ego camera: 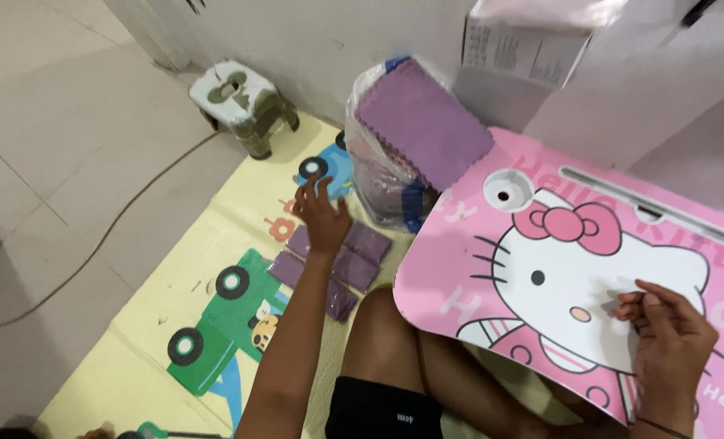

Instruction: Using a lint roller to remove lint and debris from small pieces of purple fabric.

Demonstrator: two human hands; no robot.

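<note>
Your left hand [323,218], fingers spread, hovers over purple packets [335,264]; reaching blind could scatter the row. Right hand [669,337] rests curled on the pink desk [459,268], holding nothing visible.

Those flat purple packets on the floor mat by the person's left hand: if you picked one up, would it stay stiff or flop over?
The purple packets would probably flop: they look like thin folded cloth in clear wrap. Likely light, lying flat on the mat. The glossy wrap may be a bit slippery under the left hand.
</note>
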